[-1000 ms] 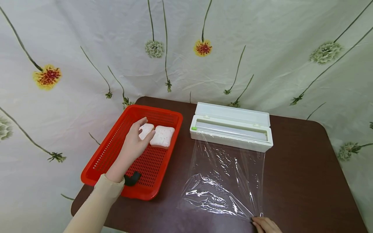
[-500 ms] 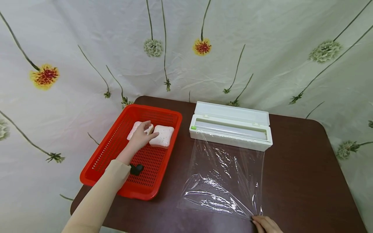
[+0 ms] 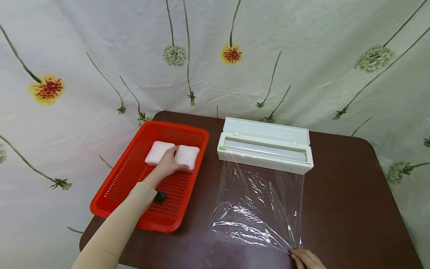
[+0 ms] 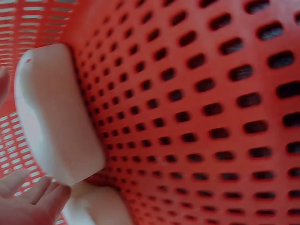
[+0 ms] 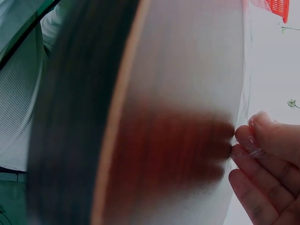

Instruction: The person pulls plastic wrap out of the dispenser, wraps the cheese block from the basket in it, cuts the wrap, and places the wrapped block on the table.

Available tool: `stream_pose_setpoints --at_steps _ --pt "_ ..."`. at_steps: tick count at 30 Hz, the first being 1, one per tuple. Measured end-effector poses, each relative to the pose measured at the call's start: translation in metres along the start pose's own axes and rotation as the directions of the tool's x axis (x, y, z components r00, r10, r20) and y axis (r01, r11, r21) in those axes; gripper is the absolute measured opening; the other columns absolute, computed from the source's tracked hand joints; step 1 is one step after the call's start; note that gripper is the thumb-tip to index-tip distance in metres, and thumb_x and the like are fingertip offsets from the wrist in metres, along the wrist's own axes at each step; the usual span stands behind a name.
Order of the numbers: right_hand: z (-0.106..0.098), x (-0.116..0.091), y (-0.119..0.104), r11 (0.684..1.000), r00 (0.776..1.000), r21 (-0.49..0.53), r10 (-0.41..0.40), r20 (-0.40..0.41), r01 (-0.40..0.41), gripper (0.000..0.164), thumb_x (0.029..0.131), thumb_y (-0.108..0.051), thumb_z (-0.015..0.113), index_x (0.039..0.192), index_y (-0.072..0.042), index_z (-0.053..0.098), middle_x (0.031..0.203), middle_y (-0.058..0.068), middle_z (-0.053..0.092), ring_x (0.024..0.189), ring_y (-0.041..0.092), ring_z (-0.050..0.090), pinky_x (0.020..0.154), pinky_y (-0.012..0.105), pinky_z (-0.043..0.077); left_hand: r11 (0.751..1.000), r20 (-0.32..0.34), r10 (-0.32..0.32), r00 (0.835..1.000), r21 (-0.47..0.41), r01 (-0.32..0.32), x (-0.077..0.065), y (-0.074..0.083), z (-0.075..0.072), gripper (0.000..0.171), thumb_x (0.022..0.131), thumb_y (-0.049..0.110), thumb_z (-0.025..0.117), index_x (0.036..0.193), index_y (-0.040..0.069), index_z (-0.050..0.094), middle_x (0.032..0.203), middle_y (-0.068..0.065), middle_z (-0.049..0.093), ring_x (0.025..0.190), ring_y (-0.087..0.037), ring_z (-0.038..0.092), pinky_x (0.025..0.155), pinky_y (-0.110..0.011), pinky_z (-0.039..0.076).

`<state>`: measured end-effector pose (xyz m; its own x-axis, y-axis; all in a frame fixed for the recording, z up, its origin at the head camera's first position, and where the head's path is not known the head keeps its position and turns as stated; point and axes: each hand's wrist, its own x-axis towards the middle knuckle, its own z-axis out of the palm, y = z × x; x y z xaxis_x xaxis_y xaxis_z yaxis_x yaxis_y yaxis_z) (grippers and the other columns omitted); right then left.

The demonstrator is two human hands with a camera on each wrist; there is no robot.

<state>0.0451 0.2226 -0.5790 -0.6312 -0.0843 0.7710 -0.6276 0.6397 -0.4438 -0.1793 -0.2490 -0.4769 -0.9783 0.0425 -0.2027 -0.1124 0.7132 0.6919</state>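
The left hand (image 3: 168, 163) reaches into the red basket (image 3: 196, 179), its thumb and fingers spread around a white speckled block (image 3: 186, 157). The thumb lies along the near edge and the fingertips at the side facing the second block (image 3: 159, 152); I cannot tell how firmly they press. The white speckled block lies flat, broad face up, nearly square from above, so no long axis stands out there. The left wrist view shows it edge-on, long and thick, slanting past the fingertips. The second block is just beyond the fingers, on their left, partly hidden by the hand.

The right hand (image 3: 307, 258) pinches a gathered corner of clear plastic film (image 3: 255, 209) between thumb and fingers. From that pinch the film stretches away over the table (image 3: 339, 201) to a white box (image 3: 263, 141), which holds a roll (image 3: 265, 148). The box's long axis runs crosswise, its right end slightly nearer the fingers; its lid (image 3: 267, 130) is tipped back on the far side.
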Motion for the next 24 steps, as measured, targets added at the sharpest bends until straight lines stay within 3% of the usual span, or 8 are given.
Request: stream_pose_setpoints --at_steps 7,12,19,24 --pt "-0.003 0.001 -0.007 0.997 0.997 -0.04 0.074 0.006 -0.073 0.048 0.098 -0.041 0.058 0.073 -0.003 0.074 0.069 0.005 0.069 0.067 0.003 0.061 0.067 0.004 0.046 0.999 -0.001 -0.028 1.0 -0.029 0.028 0.004 -0.007 0.007 0.108 0.077 0.022 0.084 0.152 -0.009 0.015 0.154 -0.031 0.027 0.138 -0.044 0.034 0.116 -0.056 0.028" --pt "-0.006 0.002 -0.01 0.991 0.992 -0.053 0.125 0.029 -0.123 0.046 0.097 -0.041 0.058 0.076 -0.003 0.074 0.072 0.007 0.069 0.073 -0.003 0.06 0.07 0.002 0.046 0.999 0.005 -0.034 0.999 -0.036 0.034 0.006 -0.006 0.012 0.105 0.076 0.021 0.084 0.152 -0.007 0.016 0.149 -0.03 0.034 0.127 -0.042 0.041 0.114 -0.057 0.032" --pt "-0.006 0.003 -0.01 0.99 0.993 -0.09 0.108 0.042 -0.104 0.046 0.098 -0.042 0.056 0.077 -0.006 0.075 0.073 0.003 0.07 0.072 0.003 0.06 0.073 0.003 0.045 1.0 -0.007 -0.005 1.0 -0.028 0.005 0.007 -0.01 0.018 0.099 0.073 0.019 0.085 0.148 -0.003 0.024 0.142 -0.026 0.041 0.121 -0.04 0.043 0.112 -0.058 0.034" --pt "-0.007 0.003 -0.012 0.987 0.99 -0.107 0.126 0.064 -0.118 0.048 0.099 -0.044 0.053 0.077 -0.007 0.074 0.074 0.001 0.069 0.075 -0.001 0.058 0.075 0.002 0.043 0.999 -0.016 0.003 1.0 -0.047 -0.004 0.006 -0.01 0.02 0.096 0.073 0.017 0.085 0.147 0.0 0.025 0.14 -0.024 0.043 0.12 -0.04 0.044 0.111 -0.059 0.035"
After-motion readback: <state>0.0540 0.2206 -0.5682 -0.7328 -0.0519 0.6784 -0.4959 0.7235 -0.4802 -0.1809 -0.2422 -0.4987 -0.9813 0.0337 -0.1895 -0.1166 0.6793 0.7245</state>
